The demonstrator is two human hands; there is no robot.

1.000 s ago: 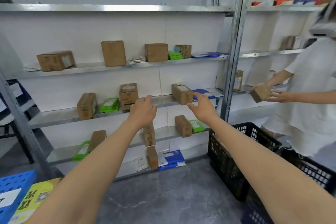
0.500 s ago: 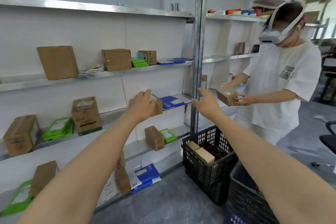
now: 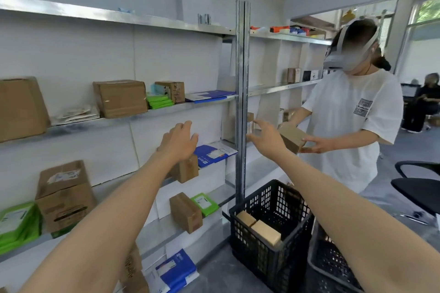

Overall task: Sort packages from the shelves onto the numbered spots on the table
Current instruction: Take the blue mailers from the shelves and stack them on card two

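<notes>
- Upper shelf point(image 3: 190, 105): a cardboard box point(image 3: 120, 98), stacked green packets point(image 3: 159, 102), a small box point(image 3: 172, 91) and, at the right end, a blue envelope point(image 3: 209, 95) are carried.
- Middle shelf point(image 3: 112, 185): a labelled box point(image 3: 64, 195) is set beside green pouches point(image 3: 17, 223); a blue mailer point(image 3: 212, 153) is laid at the right end.
- Lower shelf point(image 3: 157, 233): a brown box point(image 3: 185, 211) and a green packet point(image 3: 205, 203) are placed side by side.
- Floor point(image 3: 214, 278): a black crate point(image 3: 250, 254) is stood beside the shelves.

We stand in a parcel storeroom, where metal shelves point(image 3: 119, 16) along white walls carry cardboard boxes point(image 3: 121, 97), green mailers point(image 3: 159, 102) and blue envelopes point(image 3: 212, 153), and black crates point(image 3: 262, 200) on the grey floor point(image 3: 214, 276) hold more boxes.
</notes>
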